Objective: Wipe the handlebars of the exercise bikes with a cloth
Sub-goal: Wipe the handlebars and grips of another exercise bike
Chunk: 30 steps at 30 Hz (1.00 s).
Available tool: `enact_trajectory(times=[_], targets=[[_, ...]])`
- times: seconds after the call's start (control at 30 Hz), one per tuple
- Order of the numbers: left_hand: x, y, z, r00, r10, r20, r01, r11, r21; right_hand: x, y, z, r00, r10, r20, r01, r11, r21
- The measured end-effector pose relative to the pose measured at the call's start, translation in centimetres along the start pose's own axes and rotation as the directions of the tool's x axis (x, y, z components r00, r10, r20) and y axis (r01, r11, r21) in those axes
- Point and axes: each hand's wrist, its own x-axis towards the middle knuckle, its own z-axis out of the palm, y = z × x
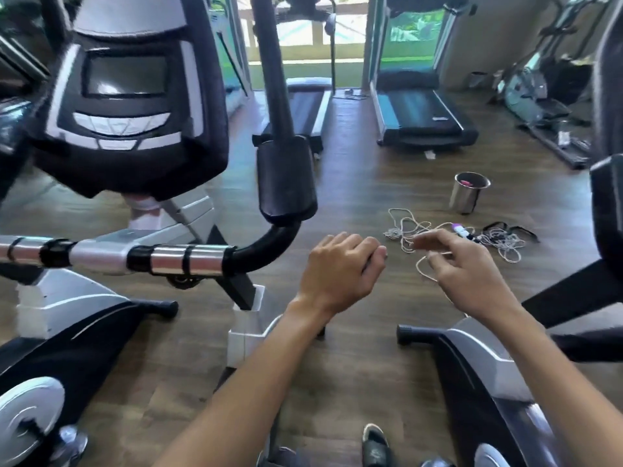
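Observation:
The left exercise bike's handlebar (187,261) runs chrome and black across the left, then curves up into a padded black grip (286,183) below its console (124,96). My left hand (340,267) hovers just right of that curve with its fingers curled into a fist; nothing shows in it. My right hand (468,271) hangs beside it with loosely bent fingers, holding nothing I can see. Neither hand touches the bar. No cloth is in view. Part of a second bike (606,203) stands at the right edge.
On the wooden floor ahead lie tangled white cords (418,230) and black straps (512,229), with a steel cup (470,197) behind them. Two treadmills (421,119) stand by the windows. Bike bases (485,365) flank my feet.

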Motion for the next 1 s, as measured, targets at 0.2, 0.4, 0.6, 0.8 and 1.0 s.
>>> enact_trajectory(times=[0.2,0.4,0.6,0.8,1.0], targets=[[6.5,-1.4,8.0,0.977,-0.131,0.167,0.129,0.991,0.023,6.9,3.8,0.1,0.99,0.142,0.003,-0.14,0.984,-0.107],[13.4,-3.9,14.8,0.922,-0.281,0.266,0.266,0.96,0.093,16.8,6.5,1.0,0.964,0.263,0.02,-0.251,0.937,-0.243],[17.9,-7.9,18.9,0.872,-0.392,0.292,0.355,0.919,0.173,25.3,8.3,1.5,0.962,0.271,0.016,-0.269,0.96,-0.074],[22.7,-11.0,21.9,0.852,-0.439,0.286,0.382,0.894,0.233,31.8,9.3,2.3,0.958,0.285,0.016,-0.285,0.959,-0.005],[27.8,-14.1,26.3,0.831,-0.379,0.407,0.303,0.922,0.241,39.9,10.3,4.5,0.917,0.397,-0.041,-0.395,0.917,0.047]])
